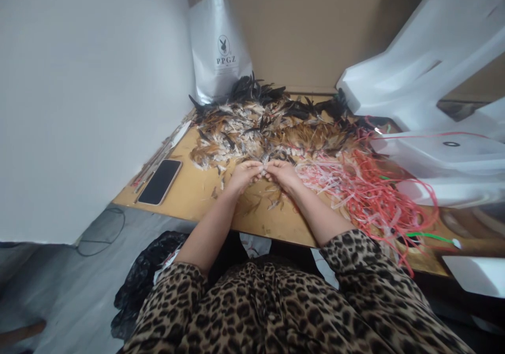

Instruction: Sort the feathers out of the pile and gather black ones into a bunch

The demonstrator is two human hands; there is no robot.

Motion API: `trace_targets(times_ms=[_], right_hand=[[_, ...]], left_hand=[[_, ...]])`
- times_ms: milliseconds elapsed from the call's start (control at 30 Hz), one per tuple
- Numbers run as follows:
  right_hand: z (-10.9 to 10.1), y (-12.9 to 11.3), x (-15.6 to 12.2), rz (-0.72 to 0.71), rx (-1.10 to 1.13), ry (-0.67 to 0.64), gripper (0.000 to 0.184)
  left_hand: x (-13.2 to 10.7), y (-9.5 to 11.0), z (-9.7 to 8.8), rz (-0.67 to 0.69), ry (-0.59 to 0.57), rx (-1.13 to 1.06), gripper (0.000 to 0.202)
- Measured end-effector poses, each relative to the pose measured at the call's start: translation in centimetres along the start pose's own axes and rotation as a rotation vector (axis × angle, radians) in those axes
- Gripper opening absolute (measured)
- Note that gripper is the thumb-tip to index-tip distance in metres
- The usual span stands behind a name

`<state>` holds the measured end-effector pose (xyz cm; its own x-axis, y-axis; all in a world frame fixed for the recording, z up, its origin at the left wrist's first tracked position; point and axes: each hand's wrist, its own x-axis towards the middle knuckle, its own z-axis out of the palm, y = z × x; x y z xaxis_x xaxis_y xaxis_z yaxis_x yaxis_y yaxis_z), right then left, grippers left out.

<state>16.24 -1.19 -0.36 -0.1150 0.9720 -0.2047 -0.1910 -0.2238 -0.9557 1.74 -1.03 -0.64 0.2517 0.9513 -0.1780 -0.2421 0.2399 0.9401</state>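
Observation:
My left hand (246,174) and my right hand (282,174) meet over the near middle of the wooden table (189,185). Both pinch a small pale feather (264,168) between thumb and fingertips; most of it is hidden by the fingers. Just beyond my hands spreads a heap of loose feathers (252,128), brown, white and black. Close to my right forearm lies a tangled pile of red and clear plastic strands (366,185). A few stray feather bits are scattered on the wood under my wrists.
A dark-screened phone (160,182) lies at the table's left edge. Behind the heap stands a white printed bag (221,49). White foam-like pieces (398,75) crowd the right side. A white panel (90,96) closes off the left. A black plastic bag (148,275) sits below the table.

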Motion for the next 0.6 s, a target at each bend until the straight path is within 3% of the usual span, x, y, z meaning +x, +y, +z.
trace_targets(times_ms=[133, 333, 600], right_hand=[[0.06, 0.06, 0.1, -0.024, 0.015, 0.037, 0.021], [0.05, -0.14, -0.17, -0.045, -0.079, 0.037, 0.022], [-0.24, -0.33, -0.09, -0.02, -0.12, 0.017, 0.017]], left_hand=[[0.02, 0.01, 0.21, 0.04, 0.06, 0.153, 0.027], [-0.09, -0.04, 0.08, 0.045, 0.05, 0.283, 0.018], [0.24, -0.32, 0.03, 0.125, 0.088, 0.33, 0.019]])
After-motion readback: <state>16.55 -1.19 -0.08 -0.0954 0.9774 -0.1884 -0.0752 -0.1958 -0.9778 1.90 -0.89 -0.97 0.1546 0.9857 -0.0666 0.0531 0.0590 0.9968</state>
